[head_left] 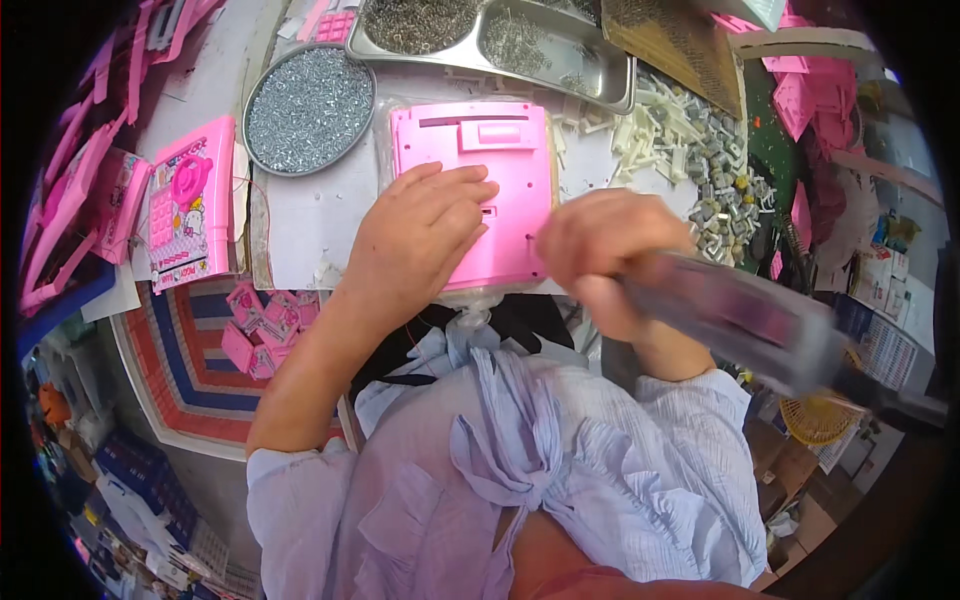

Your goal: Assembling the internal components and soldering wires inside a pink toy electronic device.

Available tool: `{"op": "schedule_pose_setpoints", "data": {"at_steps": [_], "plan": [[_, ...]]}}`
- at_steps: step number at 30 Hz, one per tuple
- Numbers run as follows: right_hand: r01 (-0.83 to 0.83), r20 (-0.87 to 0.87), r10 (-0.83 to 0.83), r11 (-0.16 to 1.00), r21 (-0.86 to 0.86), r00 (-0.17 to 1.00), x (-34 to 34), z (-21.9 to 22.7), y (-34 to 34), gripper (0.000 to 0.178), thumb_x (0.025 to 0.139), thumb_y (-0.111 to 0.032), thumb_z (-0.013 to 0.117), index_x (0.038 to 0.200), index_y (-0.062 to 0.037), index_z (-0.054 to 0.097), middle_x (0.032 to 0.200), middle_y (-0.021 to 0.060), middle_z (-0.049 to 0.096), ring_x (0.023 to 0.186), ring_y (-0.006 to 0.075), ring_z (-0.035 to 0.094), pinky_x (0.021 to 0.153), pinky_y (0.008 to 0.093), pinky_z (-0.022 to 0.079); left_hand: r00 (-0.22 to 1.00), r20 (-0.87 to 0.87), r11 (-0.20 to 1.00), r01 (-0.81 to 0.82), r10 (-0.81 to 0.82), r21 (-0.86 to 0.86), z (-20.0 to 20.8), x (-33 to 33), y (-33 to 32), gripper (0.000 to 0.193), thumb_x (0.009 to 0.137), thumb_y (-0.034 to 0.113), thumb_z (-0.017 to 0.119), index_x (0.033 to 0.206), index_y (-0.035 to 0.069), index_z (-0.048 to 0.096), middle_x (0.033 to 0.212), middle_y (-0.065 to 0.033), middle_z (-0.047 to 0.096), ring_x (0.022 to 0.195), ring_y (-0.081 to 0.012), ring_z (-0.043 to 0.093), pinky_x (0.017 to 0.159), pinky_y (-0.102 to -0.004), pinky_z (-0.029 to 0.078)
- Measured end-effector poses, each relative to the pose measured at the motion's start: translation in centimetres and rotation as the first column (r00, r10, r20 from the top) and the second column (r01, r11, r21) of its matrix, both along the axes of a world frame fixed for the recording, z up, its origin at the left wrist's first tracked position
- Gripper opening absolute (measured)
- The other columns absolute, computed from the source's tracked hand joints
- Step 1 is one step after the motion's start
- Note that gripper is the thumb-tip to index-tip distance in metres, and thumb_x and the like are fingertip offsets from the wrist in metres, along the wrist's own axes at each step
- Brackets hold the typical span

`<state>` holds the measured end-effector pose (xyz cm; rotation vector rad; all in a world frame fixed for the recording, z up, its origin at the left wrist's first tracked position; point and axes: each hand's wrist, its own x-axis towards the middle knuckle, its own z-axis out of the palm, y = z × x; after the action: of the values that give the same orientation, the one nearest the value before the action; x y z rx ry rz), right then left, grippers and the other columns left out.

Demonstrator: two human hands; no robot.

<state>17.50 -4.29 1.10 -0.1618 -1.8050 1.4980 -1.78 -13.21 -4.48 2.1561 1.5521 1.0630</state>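
A pink plastic panel (515, 180) with a slot, a raised rectangular part and small holes lies in front of me on a bench, over clear plastic wrap. My left hand (425, 215) rests flat on its left half, fingers stretched out and pressing on the surface. At the panel's right edge, my right hand (610, 245) is wrapped round a powered screwdriver (730, 310) with a dark, partly see-through body and a cord at its back end. The tool is smeared by motion, and its tip is hidden behind my hand.
A round tray of small screws (312, 110) stands left of the panel, and a divided metal tray (560, 50) of small parts behind it. White plastic pieces and small motors (715, 200) are heaped at right. Pink boxes (190, 205) stand at left, above a striped bin (205, 385).
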Motion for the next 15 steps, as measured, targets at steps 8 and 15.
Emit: {"op": "schedule_pose_setpoints", "data": {"at_steps": [8,15], "plan": [[-0.068,0.001,0.068,0.993,-0.095,0.998,-0.7,0.4,1.3,0.026,0.089,-0.011,0.069,0.074,-0.0076,0.048,0.054,0.0035,0.052,0.044,0.0198,0.052,0.051,0.0355,0.051,0.999,0.039,0.999,0.016,-0.014,-0.032,0.0,-0.1,-0.1,0.012,0.088,0.009,0.067,0.098,0.004,0.065,0.116,-0.0088,0.07,0.119,-0.0256,0.064,0.103,-0.0463,0.046],[0.04,0.061,-0.038,0.999,-0.029,0.997,-1.6,-0.3,3.7,0.024,0.093,-0.018,0.069,0.084,-0.0076,0.049,0.057,0.0035,0.052,0.048,0.0187,0.052,0.049,0.0335,0.046,0.999,0.049,0.999,0.022,-0.02,-0.034,-0.1,-0.1,0.3,0.008,0.087,0.009,0.065,0.093,0.003,0.063,0.115,-0.0095,0.07,0.118,-0.0247,0.064,0.102,-0.0459,0.047]]}}
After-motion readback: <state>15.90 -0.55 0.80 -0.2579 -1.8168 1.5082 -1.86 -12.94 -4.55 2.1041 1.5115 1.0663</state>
